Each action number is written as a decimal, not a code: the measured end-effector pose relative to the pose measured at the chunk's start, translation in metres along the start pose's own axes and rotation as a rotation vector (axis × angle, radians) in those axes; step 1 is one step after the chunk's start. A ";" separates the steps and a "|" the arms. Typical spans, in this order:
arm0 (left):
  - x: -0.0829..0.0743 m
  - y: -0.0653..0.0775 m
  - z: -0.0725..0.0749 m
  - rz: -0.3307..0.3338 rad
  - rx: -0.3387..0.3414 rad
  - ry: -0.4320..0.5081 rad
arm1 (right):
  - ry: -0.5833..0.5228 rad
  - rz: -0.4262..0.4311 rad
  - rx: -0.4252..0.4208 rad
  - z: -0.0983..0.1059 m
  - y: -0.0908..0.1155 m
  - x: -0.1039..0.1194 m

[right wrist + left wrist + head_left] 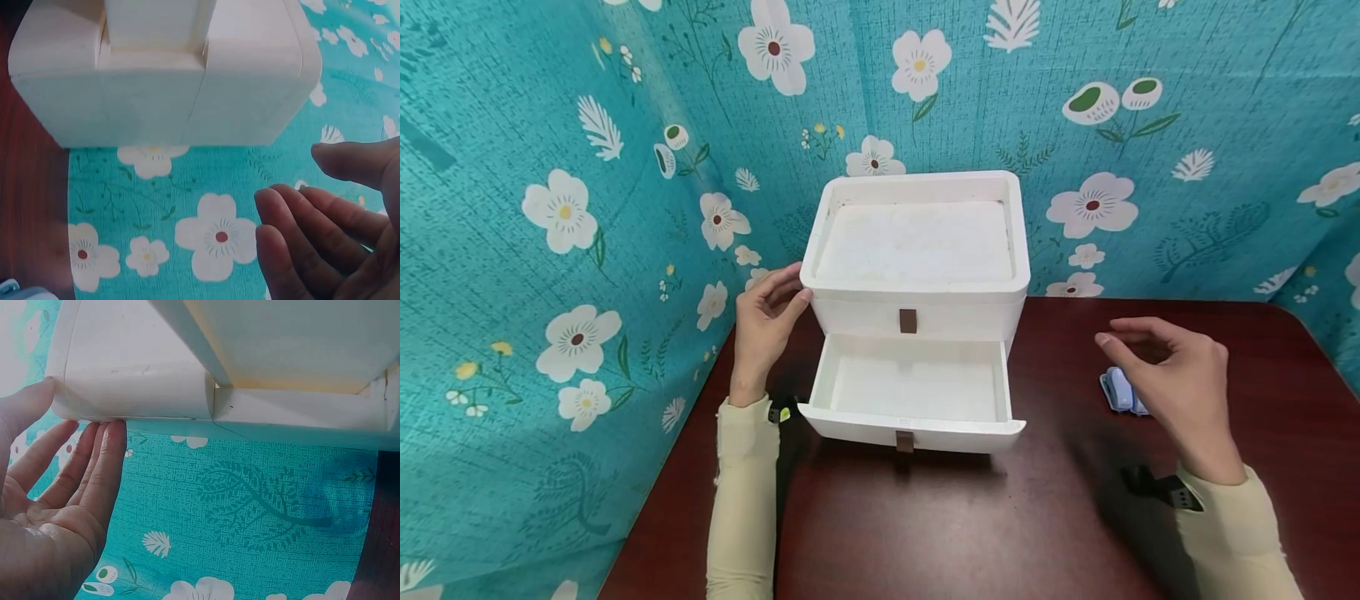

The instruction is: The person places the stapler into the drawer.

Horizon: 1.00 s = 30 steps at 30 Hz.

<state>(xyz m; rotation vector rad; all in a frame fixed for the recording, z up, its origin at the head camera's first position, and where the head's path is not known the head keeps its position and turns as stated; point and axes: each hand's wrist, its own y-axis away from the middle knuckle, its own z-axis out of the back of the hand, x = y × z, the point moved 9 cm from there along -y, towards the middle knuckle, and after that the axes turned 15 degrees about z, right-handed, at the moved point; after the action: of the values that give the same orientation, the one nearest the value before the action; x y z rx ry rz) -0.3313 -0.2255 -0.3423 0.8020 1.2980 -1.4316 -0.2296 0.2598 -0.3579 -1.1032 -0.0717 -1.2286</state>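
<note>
A white two-drawer box (917, 317) stands on the table, with its lower drawer (917, 387) pulled out and nothing inside it. Its upper drawer is closed, and each drawer front has a brown tab. At the box's upper left corner is my left hand (767, 321), its fingertips and thumb touching the side and edge; in the left wrist view the fingers (103, 456) are nearly straight. My right hand (1183, 379) hovers to the right of the box, fingers loosely bent, holding nothing. Below it lies a small light blue plastic object (1120, 390), partly hidden by that hand.
The box has a shallow, rimmed top tray (917, 242). A teal flowered cloth (985, 100) hangs behind the table and along its left side. The dark red-brown table (925, 525) extends in front of the box and to its right.
</note>
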 end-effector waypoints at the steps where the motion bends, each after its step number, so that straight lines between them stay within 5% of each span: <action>1: 0.000 0.000 0.000 0.002 0.000 0.001 | 0.007 -0.004 0.008 0.000 0.000 -0.002; 30: -0.001 0.001 -0.001 0.015 -0.017 0.000 | 0.129 -0.156 0.324 -0.018 0.009 -0.082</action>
<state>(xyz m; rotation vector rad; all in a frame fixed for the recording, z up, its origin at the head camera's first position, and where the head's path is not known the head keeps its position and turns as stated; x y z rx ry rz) -0.3299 -0.2245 -0.3420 0.7987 1.2996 -1.4077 -0.2643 0.3052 -0.4204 -0.7457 -0.2540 -1.3695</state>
